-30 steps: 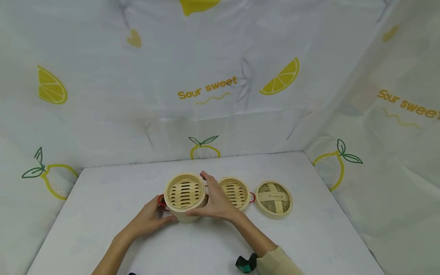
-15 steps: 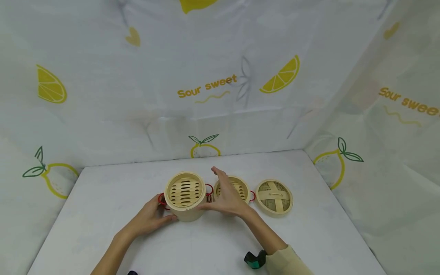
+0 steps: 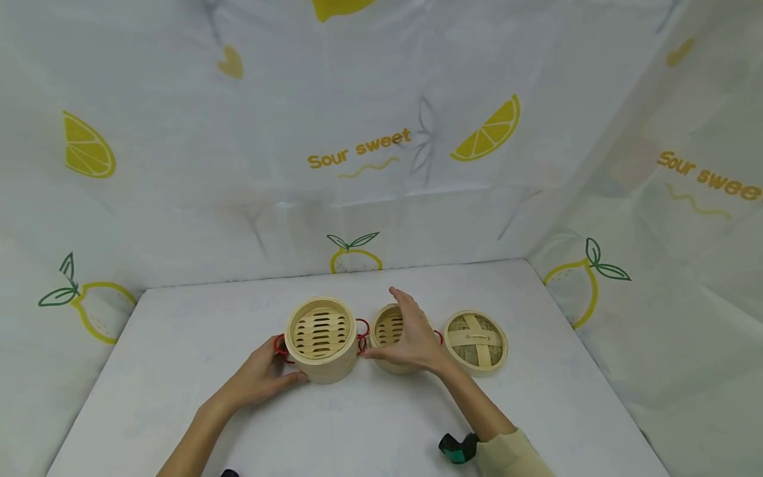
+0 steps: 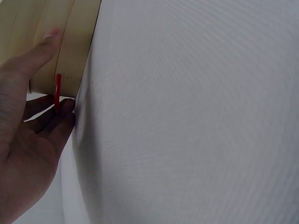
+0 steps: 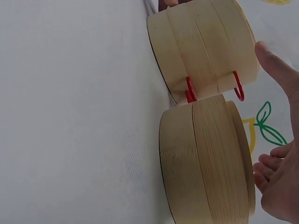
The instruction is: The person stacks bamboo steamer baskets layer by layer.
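Observation:
A stack of round bamboo steamer baskets (image 3: 322, 368) with a slatted top and red loop handles stands mid-table. My left hand (image 3: 256, 379) holds its left side; in the left wrist view the thumb lies on the wall (image 4: 70, 51) and the fingers are by a red handle (image 4: 58, 88). A lower bamboo steamer (image 3: 389, 328) stands just right of the stack. Over it is my right hand (image 3: 414, 341), fingers and thumb spread apart, holding nothing and hiding part of its slats. In the right wrist view the hand (image 5: 280, 186) is beside that steamer's upper rim (image 5: 240, 154).
A round woven bamboo lid (image 3: 475, 339) with a cross band lies right of the lower steamer. The white table (image 3: 179, 344) ends at a lemon-printed cloth backdrop (image 3: 268, 238). A black and green strap device (image 3: 457, 449) is near the right sleeve.
My right hand has left the right side of the tall stack and moved right, over the lower steamer. The left hand has stayed on the stack.

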